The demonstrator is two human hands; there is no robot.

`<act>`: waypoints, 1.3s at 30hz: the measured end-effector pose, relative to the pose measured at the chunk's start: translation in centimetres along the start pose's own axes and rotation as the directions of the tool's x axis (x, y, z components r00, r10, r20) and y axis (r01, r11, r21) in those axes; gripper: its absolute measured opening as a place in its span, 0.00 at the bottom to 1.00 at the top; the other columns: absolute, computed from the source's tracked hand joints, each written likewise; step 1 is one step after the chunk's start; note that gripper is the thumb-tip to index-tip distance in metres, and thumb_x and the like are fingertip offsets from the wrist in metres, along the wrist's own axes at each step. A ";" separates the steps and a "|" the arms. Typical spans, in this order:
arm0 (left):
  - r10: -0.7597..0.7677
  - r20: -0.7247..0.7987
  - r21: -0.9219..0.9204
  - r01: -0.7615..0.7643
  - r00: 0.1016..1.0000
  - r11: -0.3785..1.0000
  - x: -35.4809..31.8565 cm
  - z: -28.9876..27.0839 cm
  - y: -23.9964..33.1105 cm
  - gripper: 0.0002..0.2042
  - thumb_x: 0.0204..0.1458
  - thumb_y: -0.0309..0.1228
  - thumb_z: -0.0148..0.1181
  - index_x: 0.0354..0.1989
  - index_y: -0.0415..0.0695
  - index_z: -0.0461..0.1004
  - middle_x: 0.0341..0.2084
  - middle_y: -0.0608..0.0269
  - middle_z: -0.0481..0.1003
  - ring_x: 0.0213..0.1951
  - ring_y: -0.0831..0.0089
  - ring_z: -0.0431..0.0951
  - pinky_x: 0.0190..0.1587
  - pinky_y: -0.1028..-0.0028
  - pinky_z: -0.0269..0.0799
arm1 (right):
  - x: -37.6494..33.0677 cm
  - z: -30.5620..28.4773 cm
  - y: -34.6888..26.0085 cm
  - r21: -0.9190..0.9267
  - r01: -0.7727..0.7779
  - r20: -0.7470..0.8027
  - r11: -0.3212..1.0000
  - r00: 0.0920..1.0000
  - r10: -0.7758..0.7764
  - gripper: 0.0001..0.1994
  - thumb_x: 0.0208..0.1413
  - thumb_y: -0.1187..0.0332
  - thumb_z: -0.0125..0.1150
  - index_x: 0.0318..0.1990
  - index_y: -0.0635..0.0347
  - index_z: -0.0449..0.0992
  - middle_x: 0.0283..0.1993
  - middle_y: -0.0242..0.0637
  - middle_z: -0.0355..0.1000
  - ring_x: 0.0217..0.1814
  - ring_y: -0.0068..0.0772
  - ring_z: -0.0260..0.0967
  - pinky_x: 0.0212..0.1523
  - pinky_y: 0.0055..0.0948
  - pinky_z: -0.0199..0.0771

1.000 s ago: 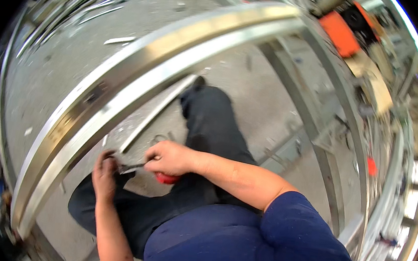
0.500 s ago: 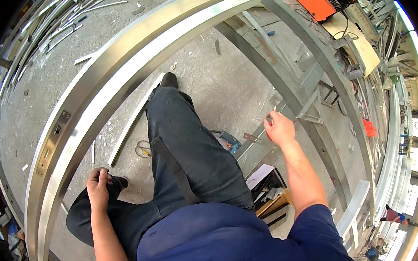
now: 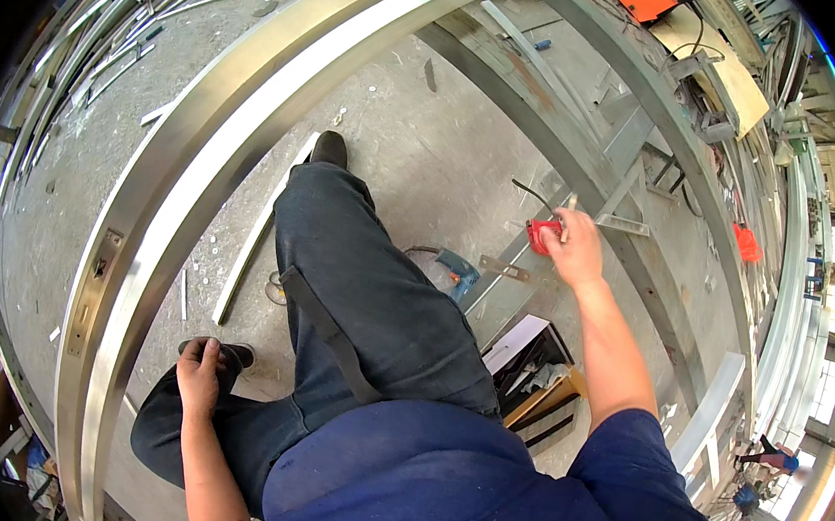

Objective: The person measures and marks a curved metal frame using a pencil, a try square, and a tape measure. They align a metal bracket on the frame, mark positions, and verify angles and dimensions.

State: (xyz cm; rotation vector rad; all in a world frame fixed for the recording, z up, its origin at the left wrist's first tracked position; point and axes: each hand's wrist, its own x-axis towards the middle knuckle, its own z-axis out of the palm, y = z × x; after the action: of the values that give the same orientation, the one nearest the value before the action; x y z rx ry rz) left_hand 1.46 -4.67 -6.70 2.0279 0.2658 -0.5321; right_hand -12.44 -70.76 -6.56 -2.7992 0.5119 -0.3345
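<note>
My right hand (image 3: 577,251) is closed around a small red case (image 3: 542,236), probably a tape measure, with a dark strap (image 3: 532,193) curving from it. A thin pale stick (image 3: 572,204) shows at the fingers. This hand is above a grey metal bar (image 3: 491,286) that has a small flat plate (image 3: 503,268) on it. My left hand (image 3: 199,370) rests by my bent left leg near the shoe, fingers pressed together; what they hold, if anything, is hidden. A blue power drill (image 3: 457,273) lies on the floor between my right leg and the bar.
Long silver metal door-frame bars (image 3: 164,226) cross on my left, one with a lock plate (image 3: 97,280). Grey beams (image 3: 647,72) run along the right. A black box (image 3: 544,358) with tools stands by my right hip. Metal offcuts (image 3: 109,20) lie far left. Another person (image 3: 772,458) is distant right.
The red case with its strap has come into sight in my right hand, which has moved slightly right. My left hand stays in place. The view has shifted a little.
</note>
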 end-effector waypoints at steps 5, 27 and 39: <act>0.048 -0.001 0.029 -0.048 0.999 0.998 0.6 0.1 -0.6 0.12 0.68 0.34 0.63 0.42 0.35 0.80 0.27 0.66 0.78 0.27 0.80 0.74 0.33 0.77 0.70 | -8.2 0.4 2.4 0.216 -0.563 -0.226 0.798 0.766 0.601 0.19 0.58 0.62 0.74 0.51 0.62 0.77 0.44 0.43 0.80 0.46 0.43 0.78 0.51 0.41 0.76; 0.386 0.090 0.065 -0.393 0.918 0.917 -7.2 -2.8 11.0 0.20 0.61 0.36 0.70 0.59 0.40 0.78 0.39 0.57 0.84 0.42 0.70 0.83 0.49 0.68 0.78 | 1.4 -5.8 -18.6 0.897 -0.423 0.428 0.130 0.904 -0.007 0.13 0.71 0.65 0.64 0.52 0.66 0.78 0.40 0.33 0.75 0.37 0.22 0.68 0.38 0.25 0.68; 0.582 -0.407 0.221 -0.542 0.704 0.811 -5.5 -12.0 10.4 0.17 0.53 0.18 0.73 0.51 0.39 0.80 0.34 0.63 0.82 0.33 0.78 0.81 0.36 0.74 0.78 | 10.3 5.1 -51.9 0.938 -0.339 0.331 0.079 0.800 -0.501 0.08 0.68 0.70 0.66 0.48 0.66 0.83 0.38 0.32 0.81 0.36 0.20 0.73 0.39 0.23 0.74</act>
State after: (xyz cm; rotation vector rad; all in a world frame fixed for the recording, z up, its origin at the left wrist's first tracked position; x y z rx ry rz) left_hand 3.82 0.85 9.01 2.1571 -0.1169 0.3430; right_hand 14.40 -26.77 6.46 -1.2846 -0.1335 0.2054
